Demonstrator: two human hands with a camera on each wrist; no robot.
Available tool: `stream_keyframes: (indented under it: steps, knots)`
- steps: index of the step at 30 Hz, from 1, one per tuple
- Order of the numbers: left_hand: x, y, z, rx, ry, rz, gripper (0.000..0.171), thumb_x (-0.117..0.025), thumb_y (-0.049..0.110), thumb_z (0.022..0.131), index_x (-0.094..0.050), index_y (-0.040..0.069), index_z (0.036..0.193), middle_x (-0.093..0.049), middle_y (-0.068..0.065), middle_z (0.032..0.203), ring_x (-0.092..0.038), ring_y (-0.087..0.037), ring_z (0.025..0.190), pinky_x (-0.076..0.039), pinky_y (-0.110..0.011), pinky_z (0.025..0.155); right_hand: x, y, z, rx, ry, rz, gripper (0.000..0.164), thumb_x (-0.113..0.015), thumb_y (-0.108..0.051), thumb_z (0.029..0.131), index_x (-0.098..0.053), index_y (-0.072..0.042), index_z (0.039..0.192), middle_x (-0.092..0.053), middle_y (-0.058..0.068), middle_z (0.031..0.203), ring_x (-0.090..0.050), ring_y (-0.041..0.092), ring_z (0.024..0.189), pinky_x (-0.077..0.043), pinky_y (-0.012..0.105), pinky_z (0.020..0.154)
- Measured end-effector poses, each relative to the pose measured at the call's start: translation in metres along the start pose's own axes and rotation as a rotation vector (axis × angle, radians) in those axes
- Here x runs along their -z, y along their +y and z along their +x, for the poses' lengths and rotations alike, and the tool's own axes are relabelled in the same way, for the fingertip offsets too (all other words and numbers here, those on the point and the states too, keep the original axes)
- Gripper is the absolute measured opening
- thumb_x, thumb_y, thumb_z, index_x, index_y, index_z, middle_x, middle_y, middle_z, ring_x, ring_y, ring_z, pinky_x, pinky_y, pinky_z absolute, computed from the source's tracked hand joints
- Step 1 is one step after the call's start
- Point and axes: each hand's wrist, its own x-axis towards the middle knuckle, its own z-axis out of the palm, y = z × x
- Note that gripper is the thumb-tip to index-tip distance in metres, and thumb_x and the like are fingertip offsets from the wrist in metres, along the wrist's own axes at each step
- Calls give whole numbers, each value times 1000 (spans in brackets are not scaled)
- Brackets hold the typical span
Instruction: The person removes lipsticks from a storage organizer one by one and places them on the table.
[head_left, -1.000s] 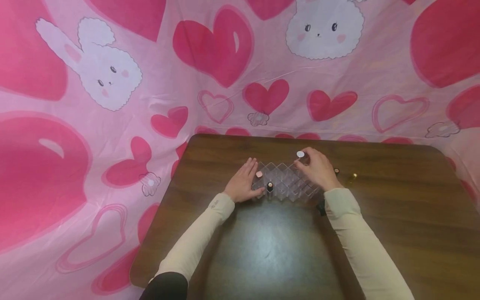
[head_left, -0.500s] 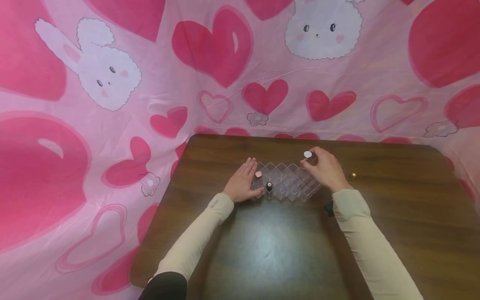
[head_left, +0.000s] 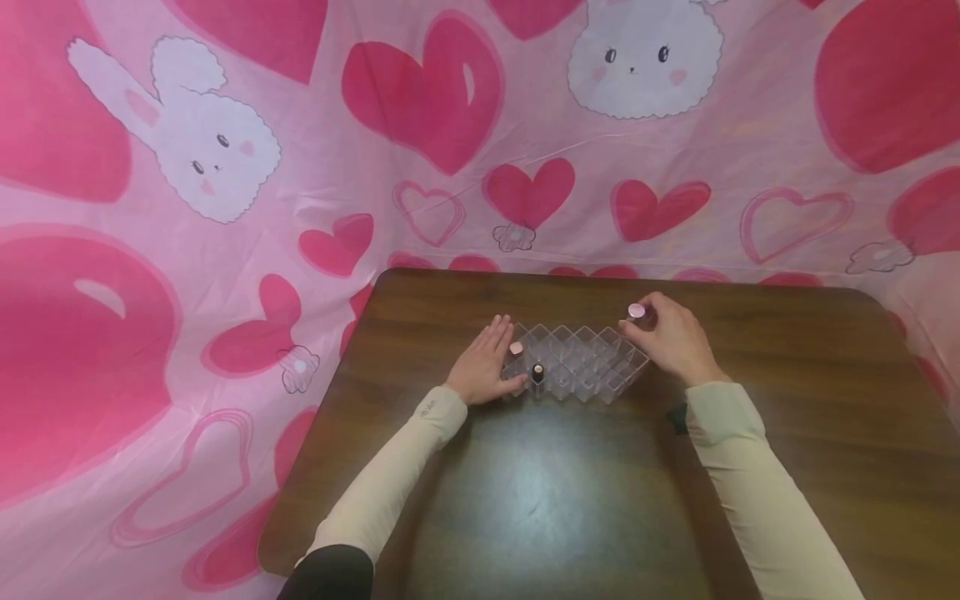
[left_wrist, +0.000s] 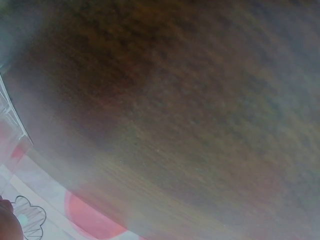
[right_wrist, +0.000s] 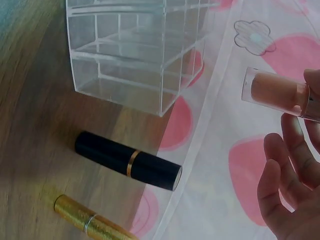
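Observation:
A clear acrylic lipstick organizer (head_left: pixel 577 358) with diamond-shaped compartments stands on the table. My left hand (head_left: pixel 482 365) rests against its left end, fingers straight. Near that hand, a black lipstick (head_left: pixel 537 377) and a pink-topped tube (head_left: pixel 516 348) stand in compartments. My right hand (head_left: pixel 671 337) pinches a lip gloss tube (right_wrist: pixel 277 94) with a clear base and pinkish-brown contents, just past the organizer's right back corner. Its round pale pink top shows in the head view. Only a fingertip (left_wrist: pixel 9 222) and the organizer's edge enter the left wrist view.
The right wrist view shows a black lipstick (right_wrist: pixel 127 160) with a gold band and a gold tube (right_wrist: pixel 92 217) standing right of the organizer; my right hand hides them from the head view. A heart-print cloth (head_left: pixel 435 92) hangs behind the wooden table (head_left: pixel 525 500).
My right hand has moved right with the lip gloss tube, from over the organizer's back to beyond its right corner. My left hand has stayed in place.

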Motion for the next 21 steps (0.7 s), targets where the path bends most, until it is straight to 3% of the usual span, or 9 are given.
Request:
stream_keyframes:
  steps: [21]
  knots:
    - [-2,-1,0,-5,11,1,97,-37,70,87,-14,4,154,-11,-13,163,-1,-22,152,-12,-34,124,21,19,-10,-12,62,-27,44,-65,-47,87,-57,-7,103,-62,16,91,-56,29,83,-42,36,67]
